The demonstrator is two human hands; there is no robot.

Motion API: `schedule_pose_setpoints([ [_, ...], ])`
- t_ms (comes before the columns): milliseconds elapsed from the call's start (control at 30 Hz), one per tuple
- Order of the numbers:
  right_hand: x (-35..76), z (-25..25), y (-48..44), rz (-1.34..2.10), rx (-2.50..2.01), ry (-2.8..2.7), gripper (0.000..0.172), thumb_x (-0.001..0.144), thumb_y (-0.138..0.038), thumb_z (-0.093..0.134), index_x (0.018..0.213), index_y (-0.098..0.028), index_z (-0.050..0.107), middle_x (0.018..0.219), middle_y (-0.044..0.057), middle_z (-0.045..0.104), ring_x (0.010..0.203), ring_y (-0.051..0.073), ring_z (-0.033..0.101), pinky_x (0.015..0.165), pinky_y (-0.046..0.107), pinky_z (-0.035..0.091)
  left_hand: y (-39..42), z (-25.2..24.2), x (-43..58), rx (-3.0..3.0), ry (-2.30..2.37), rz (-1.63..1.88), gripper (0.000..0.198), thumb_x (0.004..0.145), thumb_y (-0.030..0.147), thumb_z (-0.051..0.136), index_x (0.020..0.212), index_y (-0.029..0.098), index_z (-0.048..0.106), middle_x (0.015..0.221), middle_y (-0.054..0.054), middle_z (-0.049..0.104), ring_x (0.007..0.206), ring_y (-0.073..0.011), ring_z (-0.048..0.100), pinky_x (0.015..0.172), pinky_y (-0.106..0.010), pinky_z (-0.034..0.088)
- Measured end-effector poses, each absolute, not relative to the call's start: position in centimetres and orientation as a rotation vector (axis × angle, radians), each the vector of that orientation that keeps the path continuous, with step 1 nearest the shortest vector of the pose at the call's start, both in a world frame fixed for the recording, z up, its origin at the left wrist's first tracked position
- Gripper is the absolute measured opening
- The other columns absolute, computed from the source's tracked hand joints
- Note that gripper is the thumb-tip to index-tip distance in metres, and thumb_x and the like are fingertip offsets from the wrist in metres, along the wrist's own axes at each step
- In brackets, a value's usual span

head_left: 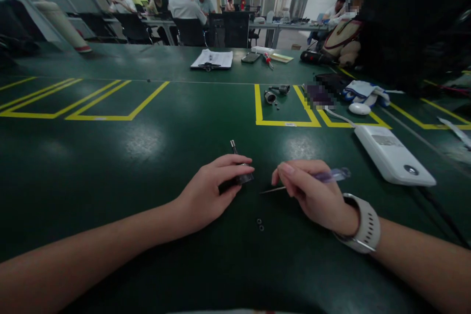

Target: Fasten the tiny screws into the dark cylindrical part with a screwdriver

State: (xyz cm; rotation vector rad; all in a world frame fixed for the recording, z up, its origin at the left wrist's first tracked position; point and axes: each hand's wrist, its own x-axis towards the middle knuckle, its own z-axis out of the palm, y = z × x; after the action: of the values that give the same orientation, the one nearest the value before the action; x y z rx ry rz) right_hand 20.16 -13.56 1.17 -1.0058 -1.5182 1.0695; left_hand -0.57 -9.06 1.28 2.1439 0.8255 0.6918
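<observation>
My left hand (211, 189) is closed around a small dark metal part (245, 176) with a thin shaft that points up and away over the green table. Between the fingers of my right hand (311, 191) is a screwdriver (331, 174) with a translucent purple handle. Its thin shaft points left, with the tip a little apart from the metal part. Two small black rings (260, 224) lie on the table below and between my hands. A pale watch is on my right wrist.
Metal parts (270, 97) lie inside a yellow taped frame (259, 108). A white device (393, 154) with a cable is at the right. Farther back are a clipboard (212, 60), a phone (250, 58), a white mouse (359, 108) and gloves. People sit at tables behind.
</observation>
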Motion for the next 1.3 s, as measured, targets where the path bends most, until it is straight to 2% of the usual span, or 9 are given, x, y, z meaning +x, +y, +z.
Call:
schedule_pose_setpoints([
  [100,20.4,0.8,-12.9,1.315,-1.042,-1.355,0.042,0.092,-0.043,0.043,0.062,-0.017,0.059,0.053,-0.003,0.049,0.050,0.010,0.047,0.050,0.024,0.038,-8.9,1.2,-0.7,2.324,0.817,0.656,0.038,0.078,0.007,0.051,0.109,0.025,0.065,0.121,-0.004,0.060,0.112,-0.0197,0.056,0.099,-0.038,0.044],
  [200,20.5,1.0,-12.3,1.455,-0.989,-1.328,0.039,0.092,-0.044,0.041,0.080,-0.016,0.066,0.065,0.001,0.061,0.060,0.011,0.056,0.056,0.024,0.044,-8.7,1.2,-0.7,2.336,0.862,0.685,0.036,0.079,0.010,0.053,0.108,0.025,0.066,0.121,-0.005,0.060,0.110,-0.0206,0.057,0.098,-0.038,0.046],
  [333,20.8,1.7,-12.0,1.498,-1.011,-1.473,0.014,0.083,-0.027,0.062,0.085,-0.015,0.067,0.080,0.003,0.069,0.073,0.013,0.063,0.066,0.025,0.050,-8.4,1.4,-0.7,2.102,0.941,0.775,0.033,0.075,0.012,0.059,0.104,0.023,0.067,0.119,-0.005,0.061,0.110,-0.0213,0.057,0.092,-0.035,0.051],
  [400,21.0,2.0,-11.9,1.547,-1.043,-1.551,0.012,0.081,-0.019,0.064,0.090,-0.014,0.067,0.083,0.004,0.071,0.075,0.012,0.064,0.068,0.026,0.052,-8.1,1.6,-0.6,1.905,0.978,0.805,0.032,0.071,0.013,0.063,0.102,0.022,0.068,0.119,-0.004,0.061,0.108,-0.0216,0.058,0.089,-0.033,0.053],
  [667,20.9,1.5,-11.6,1.451,-1.129,-1.588,0.012,0.083,-0.025,0.062,0.085,-0.014,0.065,0.074,0.002,0.070,0.065,0.010,0.063,0.061,0.023,0.053,-7.2,2.4,-0.5,1.427,1.110,0.785,0.042,0.061,0.015,0.074,0.102,0.023,0.068,0.096,-0.002,0.072,0.094,-0.0232,0.066,0.086,-0.034,0.053],
  [900,20.4,1.6,-11.7,1.356,-1.193,-1.646,0.009,0.084,-0.023,0.059,0.084,-0.015,0.063,0.074,0.003,0.070,0.065,0.013,0.064,0.060,0.026,0.054,-7.1,1.9,-0.7,1.336,1.111,0.783,0.044,0.059,0.016,0.076,0.102,0.023,0.069,0.092,-0.003,0.073,0.092,-0.0255,0.067,0.080,-0.037,0.055],
  [1100,19.8,2.4,-13.0,0.874,-1.159,-2.070,0.010,0.086,-0.016,0.054,0.087,-0.017,0.063,0.080,0.004,0.070,0.070,0.014,0.064,0.063,0.027,0.053,-7.2,1.9,-0.6,1.328,1.088,0.798,0.042,0.059,0.016,0.075,0.100,0.023,0.070,0.089,-0.002,0.073,0.089,-0.0239,0.068,0.080,-0.035,0.055],
  [1167,19.4,2.5,-13.7,0.632,-1.031,-2.336,0.015,0.088,-0.012,0.048,0.092,-0.013,0.063,0.086,0.008,0.069,0.075,0.018,0.062,0.067,0.032,0.053,-7.3,2.0,-0.4,1.323,1.086,0.797,0.042,0.058,0.014,0.075,0.099,0.022,0.070,0.088,-0.001,0.074,0.088,-0.0231,0.068,0.080,-0.035,0.055],
  [1300,18.7,1.7,-14.4,0.104,-0.851,-2.675,0.027,0.091,-0.008,0.036,0.094,-0.003,0.063,0.088,0.019,0.067,0.076,0.025,0.060,0.063,0.039,0.053,-7.4,2.2,-0.4,1.298,1.064,0.787,0.040,0.060,0.012,0.073,0.098,0.023,0.070,0.087,0.000,0.074,0.086,-0.0215,0.068,0.080,-0.033,0.055],
])
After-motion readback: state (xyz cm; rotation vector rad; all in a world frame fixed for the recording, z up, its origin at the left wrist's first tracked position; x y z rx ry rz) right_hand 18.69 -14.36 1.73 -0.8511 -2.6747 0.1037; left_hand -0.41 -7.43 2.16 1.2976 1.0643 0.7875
